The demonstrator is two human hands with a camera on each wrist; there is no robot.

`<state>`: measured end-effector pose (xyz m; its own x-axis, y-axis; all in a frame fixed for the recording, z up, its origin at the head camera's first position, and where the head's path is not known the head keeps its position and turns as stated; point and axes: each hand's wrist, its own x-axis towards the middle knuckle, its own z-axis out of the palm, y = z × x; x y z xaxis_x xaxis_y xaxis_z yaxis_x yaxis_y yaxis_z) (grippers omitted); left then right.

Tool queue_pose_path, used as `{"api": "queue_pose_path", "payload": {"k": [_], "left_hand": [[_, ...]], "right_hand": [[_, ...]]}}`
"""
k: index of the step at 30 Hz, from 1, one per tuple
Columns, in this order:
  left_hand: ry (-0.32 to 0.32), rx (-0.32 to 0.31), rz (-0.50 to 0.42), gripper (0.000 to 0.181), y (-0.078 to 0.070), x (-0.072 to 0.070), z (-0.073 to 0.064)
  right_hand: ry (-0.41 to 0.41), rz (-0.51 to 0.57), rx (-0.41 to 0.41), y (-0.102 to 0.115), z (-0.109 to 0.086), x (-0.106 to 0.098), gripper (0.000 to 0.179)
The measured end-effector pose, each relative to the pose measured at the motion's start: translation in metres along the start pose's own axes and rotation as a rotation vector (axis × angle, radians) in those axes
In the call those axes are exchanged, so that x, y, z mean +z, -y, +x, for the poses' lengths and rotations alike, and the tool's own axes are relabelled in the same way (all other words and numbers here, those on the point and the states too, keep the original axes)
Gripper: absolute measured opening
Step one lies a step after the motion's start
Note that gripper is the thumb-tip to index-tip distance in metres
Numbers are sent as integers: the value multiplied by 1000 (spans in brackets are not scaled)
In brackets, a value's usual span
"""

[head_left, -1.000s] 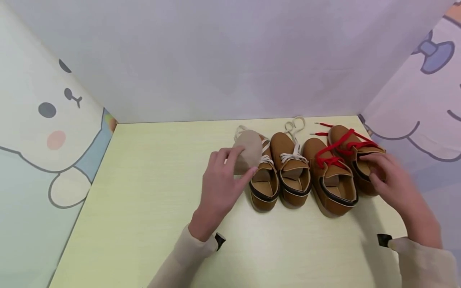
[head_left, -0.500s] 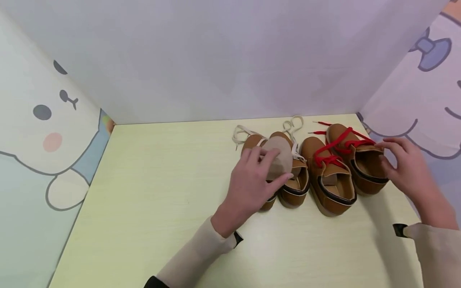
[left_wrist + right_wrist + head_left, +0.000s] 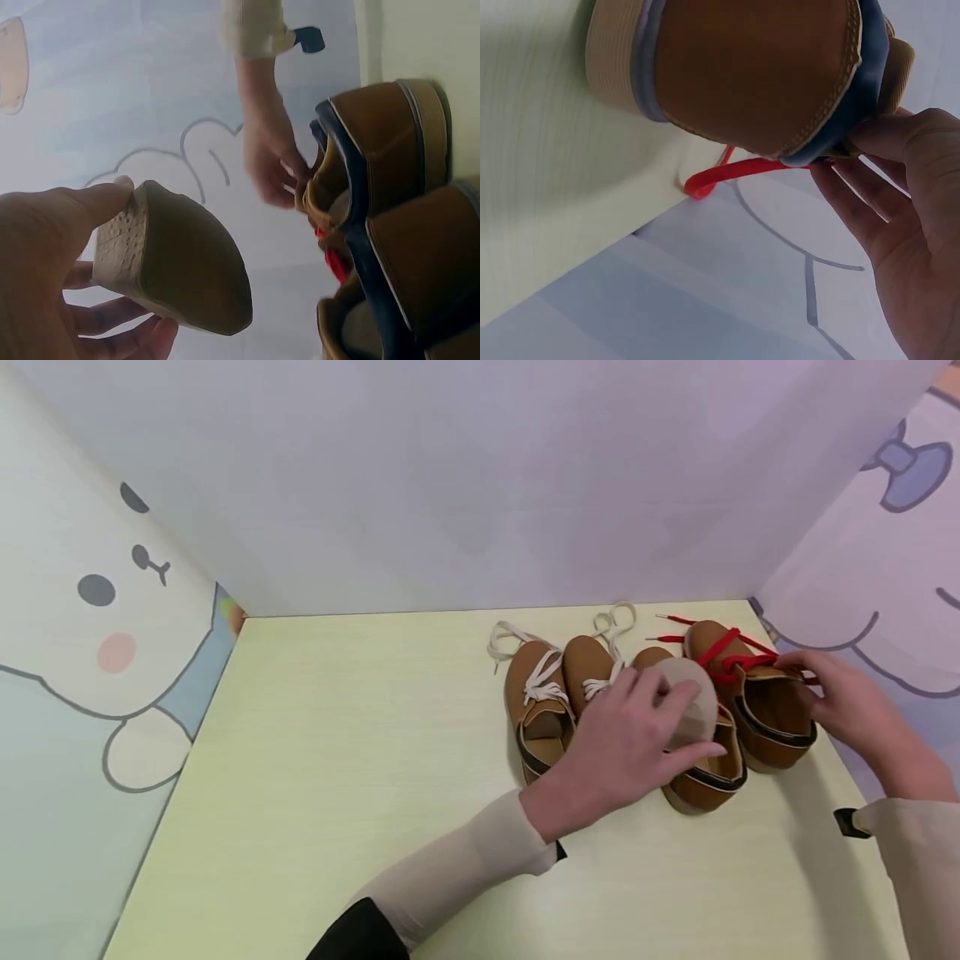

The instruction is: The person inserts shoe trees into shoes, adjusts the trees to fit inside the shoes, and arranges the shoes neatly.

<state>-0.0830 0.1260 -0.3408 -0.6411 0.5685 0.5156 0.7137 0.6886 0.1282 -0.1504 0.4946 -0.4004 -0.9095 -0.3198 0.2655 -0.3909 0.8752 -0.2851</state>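
My left hand [image 3: 611,747] holds a beige-grey, toe-shaped shoe insert [image 3: 692,702] above a brown shoe with red laces [image 3: 697,795]. In the left wrist view the insert [image 3: 196,262] shows a dimpled flat end, gripped between thumb and fingers. At the far right, my right hand [image 3: 858,710] pinches the opening's side edge of the other red-laced brown shoe [image 3: 778,746]. The right wrist view shows the thumb on the inner side of that shoe's [image 3: 754,67] collar and the fingers outside. Its toe and a red lace [image 3: 716,647] point toward the back wall.
Two brown shoes with white laces, the left one [image 3: 517,685] and the right one [image 3: 585,658], stand left of the red-laced pair, partly hidden by my left arm. All stand on a pale yellow table [image 3: 337,735]. Walls [image 3: 480,485] enclose its back and sides.
My left hand has carried the insert rightward, from over the white-laced shoes to over the red-laced one. My right hand moved off the far-right shoe's opening, then came back to pinch its side edge.
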Motion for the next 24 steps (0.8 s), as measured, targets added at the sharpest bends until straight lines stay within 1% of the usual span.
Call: {"api": "queue_pose_path", "payload": {"k": [3, 5, 7, 11, 12, 16, 19, 24], "left_hand": [[16, 52, 1, 60, -11, 7, 13], [30, 73, 11, 61, -20, 12, 21], [62, 87, 15, 62, -28, 17, 29], [146, 100, 24, 61, -45, 31, 48], [163, 101, 25, 61, -48, 35, 53], [256, 70, 6, 63, -61, 50, 71], [335, 29, -32, 64, -67, 59, 82], [403, 10, -41, 63, -71, 74, 97]], "right_hand": [[-3, -30, -23, -2, 1, -1, 36], [-1, -57, -24, -2, 1, -2, 35], [4, -78, -15, -2, 1, -4, 33], [14, -43, 5, -1, -2, -5, 34], [17, -32, 10, -1, -2, -6, 35], [36, 5, 58, -1, -5, -8, 41], [60, 29, 117, -1, -6, -9, 41], [75, 74, 168, -3, -5, -8, 36]]}}
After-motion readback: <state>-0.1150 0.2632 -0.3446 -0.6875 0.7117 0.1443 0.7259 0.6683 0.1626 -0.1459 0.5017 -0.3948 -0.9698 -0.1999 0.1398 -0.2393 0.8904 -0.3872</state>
